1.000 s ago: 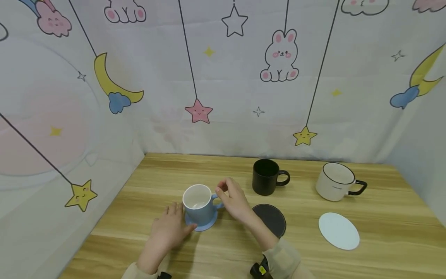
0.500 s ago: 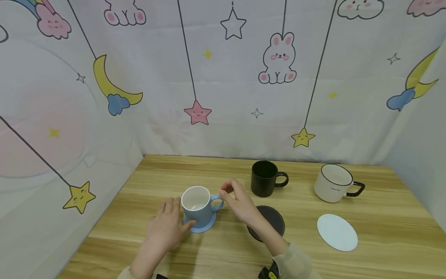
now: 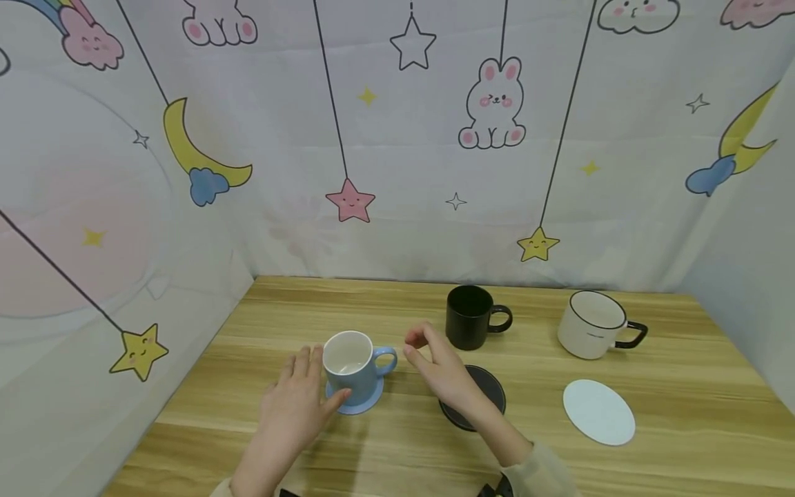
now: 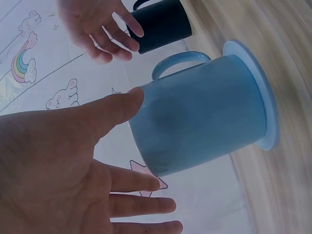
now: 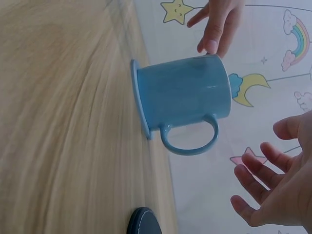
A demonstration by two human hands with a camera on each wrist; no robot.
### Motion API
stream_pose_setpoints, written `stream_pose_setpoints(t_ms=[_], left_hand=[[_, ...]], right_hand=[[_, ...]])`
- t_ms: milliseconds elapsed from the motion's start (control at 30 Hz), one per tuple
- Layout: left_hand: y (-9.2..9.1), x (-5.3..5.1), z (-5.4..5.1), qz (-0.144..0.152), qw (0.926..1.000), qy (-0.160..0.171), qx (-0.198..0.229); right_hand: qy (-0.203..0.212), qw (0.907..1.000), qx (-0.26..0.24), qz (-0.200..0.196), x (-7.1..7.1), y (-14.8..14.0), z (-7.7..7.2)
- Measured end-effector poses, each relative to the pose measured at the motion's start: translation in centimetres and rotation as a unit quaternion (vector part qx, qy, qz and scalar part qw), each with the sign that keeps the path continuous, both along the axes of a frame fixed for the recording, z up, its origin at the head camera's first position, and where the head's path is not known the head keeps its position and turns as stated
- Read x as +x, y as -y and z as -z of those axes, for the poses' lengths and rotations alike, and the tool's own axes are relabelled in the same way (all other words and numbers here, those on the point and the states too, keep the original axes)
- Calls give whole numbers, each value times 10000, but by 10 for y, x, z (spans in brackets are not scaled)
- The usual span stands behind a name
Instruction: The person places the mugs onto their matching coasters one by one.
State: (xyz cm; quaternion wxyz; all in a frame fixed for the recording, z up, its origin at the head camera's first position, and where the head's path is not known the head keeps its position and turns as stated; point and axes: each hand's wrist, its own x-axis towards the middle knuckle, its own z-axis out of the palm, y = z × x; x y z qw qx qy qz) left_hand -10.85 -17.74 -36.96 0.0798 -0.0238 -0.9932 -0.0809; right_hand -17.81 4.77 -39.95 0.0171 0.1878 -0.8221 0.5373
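Note:
A light blue mug (image 3: 352, 381) with a white inside stands upright on a round blue coaster (image 3: 355, 411), its handle pointing right. Close along the mug's left side is my left hand (image 3: 295, 404), fingers straight and thumb stretched toward the front; in the left wrist view the thumb tip overlaps the mug's wall, and I cannot tell if it touches. My right hand (image 3: 446, 373) hovers right of the handle, apart from it, its fingers loosely bent around nothing. The right wrist view shows a gap between the right hand (image 5: 280, 183) and the blue mug (image 5: 185, 90).
Behind the right hand stands a black mug (image 3: 467, 323). A black coaster (image 3: 492, 390) lies partly under the right forearm's line of sight. Farther right are a white mug (image 3: 586, 335) with a black handle and a white coaster (image 3: 599, 412). A printed cloth (image 3: 410, 152) borders the wooden table.
My right hand has come off the blue mug's handle and drawn away to the right. The left hand stays beside the mug, which remains on its coaster.

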Motion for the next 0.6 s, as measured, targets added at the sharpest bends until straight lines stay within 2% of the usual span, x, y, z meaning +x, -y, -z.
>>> stream_pose_setpoints(t_ms=[200,600], left_hand=[[-6,2,-4,99,9998,-186,19],[-26,5,-9,301,9971,-694,102]], right_hand=[[-14,9998,7,196,2,-9,4],[-311,9984,67,475,-1,-26,6]])
